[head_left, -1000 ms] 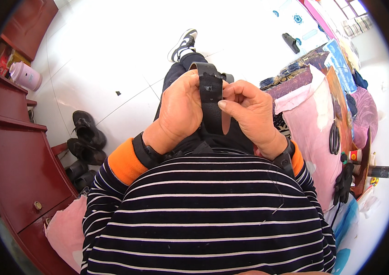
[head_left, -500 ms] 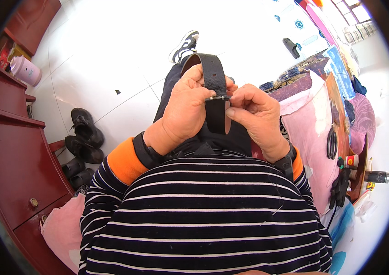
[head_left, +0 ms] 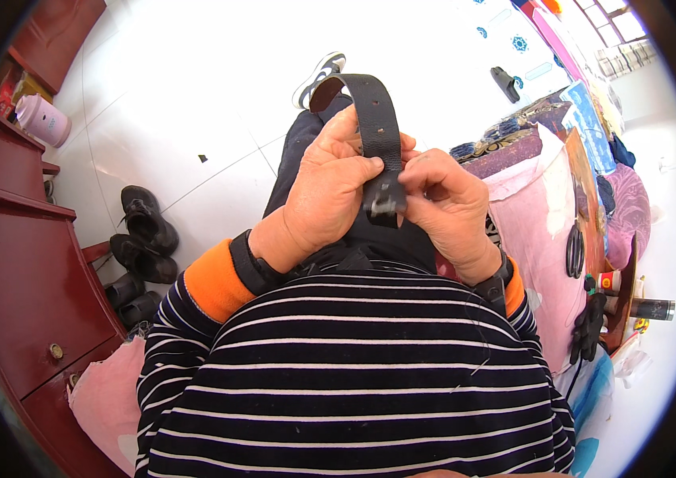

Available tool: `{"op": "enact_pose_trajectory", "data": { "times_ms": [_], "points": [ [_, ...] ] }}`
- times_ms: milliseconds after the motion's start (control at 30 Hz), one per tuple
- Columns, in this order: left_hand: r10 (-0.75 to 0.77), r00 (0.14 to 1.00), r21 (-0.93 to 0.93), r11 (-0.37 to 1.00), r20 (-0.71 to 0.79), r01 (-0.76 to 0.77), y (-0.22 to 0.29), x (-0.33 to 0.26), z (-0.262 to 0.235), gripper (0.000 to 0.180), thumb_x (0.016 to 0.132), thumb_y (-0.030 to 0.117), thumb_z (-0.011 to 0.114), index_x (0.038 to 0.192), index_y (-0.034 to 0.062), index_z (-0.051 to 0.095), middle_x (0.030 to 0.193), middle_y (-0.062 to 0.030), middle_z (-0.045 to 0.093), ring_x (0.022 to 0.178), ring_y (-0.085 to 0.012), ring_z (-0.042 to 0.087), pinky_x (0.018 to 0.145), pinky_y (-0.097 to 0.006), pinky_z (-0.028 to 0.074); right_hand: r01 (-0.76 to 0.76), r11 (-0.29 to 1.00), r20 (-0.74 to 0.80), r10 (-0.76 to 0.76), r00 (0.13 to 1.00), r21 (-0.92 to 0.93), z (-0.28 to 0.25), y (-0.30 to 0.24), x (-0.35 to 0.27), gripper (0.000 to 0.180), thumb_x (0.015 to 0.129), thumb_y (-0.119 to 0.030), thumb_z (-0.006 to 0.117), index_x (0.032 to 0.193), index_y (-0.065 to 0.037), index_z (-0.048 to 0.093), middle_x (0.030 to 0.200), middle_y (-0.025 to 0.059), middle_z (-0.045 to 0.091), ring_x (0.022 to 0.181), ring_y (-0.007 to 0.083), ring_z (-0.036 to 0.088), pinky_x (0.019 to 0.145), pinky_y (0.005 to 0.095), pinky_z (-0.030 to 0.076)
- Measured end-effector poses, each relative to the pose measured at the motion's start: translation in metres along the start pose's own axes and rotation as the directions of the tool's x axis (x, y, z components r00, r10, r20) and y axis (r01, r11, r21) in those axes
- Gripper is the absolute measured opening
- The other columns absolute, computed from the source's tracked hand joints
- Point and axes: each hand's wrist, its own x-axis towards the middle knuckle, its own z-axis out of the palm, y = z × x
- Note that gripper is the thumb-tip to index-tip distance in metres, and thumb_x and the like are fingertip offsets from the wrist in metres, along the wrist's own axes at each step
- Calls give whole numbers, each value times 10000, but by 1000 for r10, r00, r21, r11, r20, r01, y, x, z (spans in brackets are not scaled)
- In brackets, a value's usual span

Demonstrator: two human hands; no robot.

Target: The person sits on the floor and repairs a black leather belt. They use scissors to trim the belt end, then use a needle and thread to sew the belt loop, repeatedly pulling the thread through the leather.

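Observation:
A black leather belt (head_left: 377, 127) with punched holes arches up over my lap and bends away behind my fingers. My left hand (head_left: 326, 183) is closed on it, the thumb lying on the strap's front. At the strap's lower part sits a metal buckle (head_left: 384, 204), smeared by motion. My right hand (head_left: 443, 203) pinches the belt's right edge beside the buckle, its thumb and forefinger together. The far end of the belt is hidden behind my left hand.
Dark red cabinets (head_left: 23, 279) stand at the left, with black shoes (head_left: 147, 223) on the white tile floor beside them. At the right lies a pink cloth (head_left: 533, 239) with black gloves (head_left: 587, 328) near it. A pink canister (head_left: 43, 119) stands at the upper left.
The buckle has moved down the strap, from beside my left thumb to below it. The belt's loop has shifted slightly up and right, and my right fingers have closed in lower.

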Motion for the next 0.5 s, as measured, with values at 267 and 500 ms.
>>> {"op": "enact_pose_trajectory", "data": {
  "times_ms": [267, 500],
  "points": [
    [-26, 1000, -92, 995, 8, 26, 1, 1, -1, 365, 902, 104, 339, 1240, 10, 440, 1087, -171, 597, 994, -243, 595, 907, -375, 493, 210, 930, 233, -142, 962, -302, -13, -3, 2, 183, 707, 153, 626, 796, -6, 635, 826, 42, 572, 801, 134, 558, 751, 251, 444],
    [-63, 998, -106, 992, 27, 66, 1, 0, 0, 367, 920, 138, 314, 1238, 1, 433, 1086, -179, 596, 1022, -257, 581, 944, -383, 469, 243, 927, 94, -225, 970, -286, -17, -11, 3, 185, 740, 147, 601, 854, 4, 635, 815, 68, 602, 755, 148, 594, 683, 256, 466]
  ]
}}
